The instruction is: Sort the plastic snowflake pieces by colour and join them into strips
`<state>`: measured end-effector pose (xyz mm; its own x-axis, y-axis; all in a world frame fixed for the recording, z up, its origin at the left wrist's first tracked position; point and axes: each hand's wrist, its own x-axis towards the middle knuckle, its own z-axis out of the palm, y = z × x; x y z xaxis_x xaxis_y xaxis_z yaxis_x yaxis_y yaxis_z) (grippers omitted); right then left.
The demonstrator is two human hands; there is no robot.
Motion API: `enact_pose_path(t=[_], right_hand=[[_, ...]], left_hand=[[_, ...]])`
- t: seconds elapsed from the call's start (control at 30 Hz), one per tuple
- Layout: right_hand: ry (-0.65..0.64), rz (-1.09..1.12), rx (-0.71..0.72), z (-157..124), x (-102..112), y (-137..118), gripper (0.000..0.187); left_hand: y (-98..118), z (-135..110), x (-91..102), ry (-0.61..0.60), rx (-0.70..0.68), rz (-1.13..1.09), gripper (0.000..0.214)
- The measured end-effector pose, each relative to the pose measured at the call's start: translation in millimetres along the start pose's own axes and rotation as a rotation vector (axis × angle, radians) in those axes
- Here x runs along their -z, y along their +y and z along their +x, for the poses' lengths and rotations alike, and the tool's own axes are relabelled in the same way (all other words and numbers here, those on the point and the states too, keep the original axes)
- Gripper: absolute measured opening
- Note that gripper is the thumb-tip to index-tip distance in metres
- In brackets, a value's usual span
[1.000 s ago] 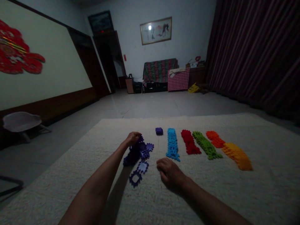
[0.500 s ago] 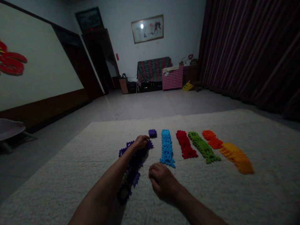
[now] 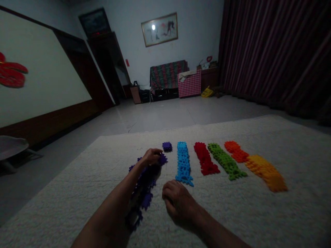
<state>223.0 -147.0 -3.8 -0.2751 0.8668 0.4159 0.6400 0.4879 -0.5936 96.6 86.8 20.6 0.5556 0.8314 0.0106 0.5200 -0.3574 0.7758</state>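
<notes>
My left hand (image 3: 152, 156) reaches over a loose group of purple toothed interlocking pieces (image 3: 147, 200). Its fingers are closed at a purple interlocking piece (image 3: 162, 159), whose toothed edge shows past the fingertips. My left arm and its shadow hide part of the group. A small purple stack (image 3: 167, 146) lies just beyond that hand. My right hand (image 3: 178, 201) rests on the pale mat with its fingers curled in, and nothing shows in it. It is nearest to the near end of a light-blue row of overlapping pieces (image 3: 183, 162).
Right of the blue row lie red (image 3: 205, 158), green (image 3: 226, 162), orange (image 3: 236, 151) and yellow (image 3: 266, 172) rows of pieces. All sit on the cream mat (image 3: 103, 151). A low stool (image 3: 14, 148) stands at left. Farther off is a checked cloth (image 3: 190, 84).
The view has shifted slightly. My left hand stays at the purple pieces, and my right hand keeps its curled pose on the mat. The coloured rows look the same.
</notes>
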Motion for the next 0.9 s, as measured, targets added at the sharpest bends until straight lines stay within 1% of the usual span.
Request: enact_pose_path(t=[0.03,0.1,0.17,0.27,0.37,0.5,0.77,0.9], right_hand=[[0.001,0.002,-0.003,-0.1,-0.1,-0.3,0.016],[0.009,0.008,-0.009,-0.3,0.0,-0.7,0.016],[0.005,0.016,-0.01,-0.6,0.3,-0.9,0.016],[0.008,0.022,-0.013,-0.6,0.9,-1.0,0.017],[0.016,0.024,-0.02,-0.1,1.0,-0.8,0.017],[0.017,0.024,-0.008,0.4,-0.4,0.4,0.017],[0.013,0.023,-0.018,-0.3,-1.5,1.9,0.018],[0.013,0.03,-0.025,0.2,-2.8,2.8,0.018]], left_hand=[[0.6,4.6,-0.6,0.032,-0.016,-0.029,0.048],[4.2,15.3,-3.7,0.123,-0.062,-0.013,0.047],[9.4,25.6,-8.5,0.203,-0.124,0.062,0.046],[15.8,36.8,-15.4,0.259,-0.223,0.225,0.041],[17.2,42.9,-18.4,0.257,-0.259,0.346,0.039],[13.5,47.5,-17.9,0.225,-0.271,0.413,0.046],[10.5,55.8,-19.6,0.193,-0.344,0.387,0.045],[9.0,59.7,-19.8,0.186,-0.358,0.372,0.048]])
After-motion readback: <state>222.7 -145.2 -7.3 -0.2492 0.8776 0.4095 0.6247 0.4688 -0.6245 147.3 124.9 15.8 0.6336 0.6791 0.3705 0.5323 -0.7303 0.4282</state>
